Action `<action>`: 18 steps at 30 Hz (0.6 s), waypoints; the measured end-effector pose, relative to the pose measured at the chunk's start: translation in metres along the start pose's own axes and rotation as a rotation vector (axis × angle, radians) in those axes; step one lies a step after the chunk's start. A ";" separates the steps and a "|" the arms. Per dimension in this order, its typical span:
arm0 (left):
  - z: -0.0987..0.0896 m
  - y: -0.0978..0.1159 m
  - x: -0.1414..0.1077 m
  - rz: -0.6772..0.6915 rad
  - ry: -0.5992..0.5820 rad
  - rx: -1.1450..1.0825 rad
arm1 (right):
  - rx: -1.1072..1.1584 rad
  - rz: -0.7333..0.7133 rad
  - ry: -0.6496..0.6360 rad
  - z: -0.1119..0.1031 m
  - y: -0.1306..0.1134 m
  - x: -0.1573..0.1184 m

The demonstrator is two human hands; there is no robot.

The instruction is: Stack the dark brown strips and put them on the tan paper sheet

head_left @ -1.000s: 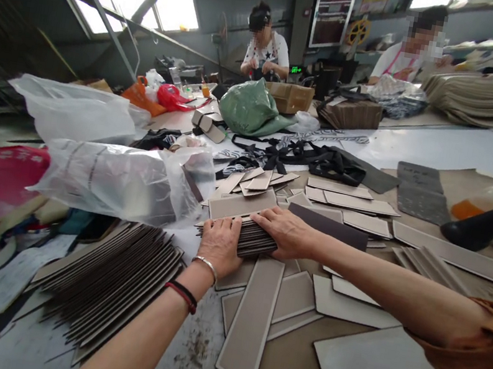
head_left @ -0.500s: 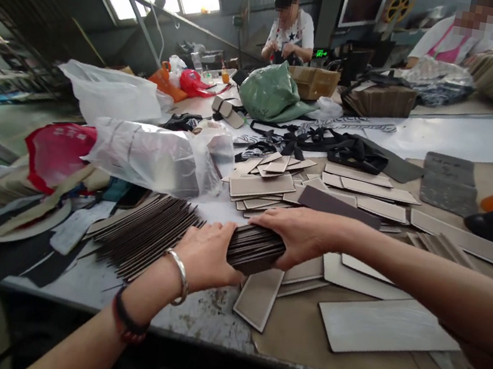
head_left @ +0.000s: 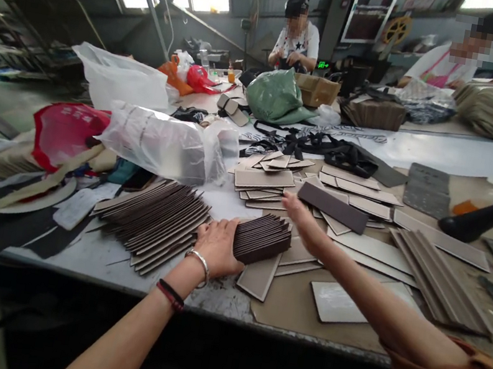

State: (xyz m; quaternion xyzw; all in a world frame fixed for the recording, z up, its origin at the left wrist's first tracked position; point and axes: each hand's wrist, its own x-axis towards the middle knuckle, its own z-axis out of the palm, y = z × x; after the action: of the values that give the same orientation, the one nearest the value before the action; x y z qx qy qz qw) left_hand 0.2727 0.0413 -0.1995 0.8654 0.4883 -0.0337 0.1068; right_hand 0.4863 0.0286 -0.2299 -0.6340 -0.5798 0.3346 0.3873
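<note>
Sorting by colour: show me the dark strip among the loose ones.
The strip just beyond the right hand; its face is dark, the loose strips around it pale.

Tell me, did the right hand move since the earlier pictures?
Yes. The right hand has come off the end of the stack of strips, and its fingertips are now closer to the dark flat piece, toward the right.

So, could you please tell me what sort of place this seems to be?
Probably a factory workshop: a fanned stack of panels lies on a cluttered worktable, and a co-worker is at work beyond it.
</note>
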 end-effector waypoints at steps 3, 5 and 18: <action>0.004 -0.001 -0.002 0.011 0.019 0.000 | -0.005 0.001 -0.099 0.025 -0.009 -0.006; 0.007 -0.001 -0.004 0.016 0.039 -0.011 | -0.002 0.008 -0.128 0.028 -0.016 -0.010; 0.021 -0.061 -0.031 0.038 0.214 -0.320 | -0.159 -0.123 -0.101 0.029 -0.016 -0.011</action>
State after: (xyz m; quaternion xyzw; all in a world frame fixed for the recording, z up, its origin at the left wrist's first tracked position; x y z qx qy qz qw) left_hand 0.2058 0.0407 -0.2245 0.8452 0.4794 0.1386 0.1911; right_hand 0.4521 0.0210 -0.2300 -0.6084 -0.6608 0.2947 0.3261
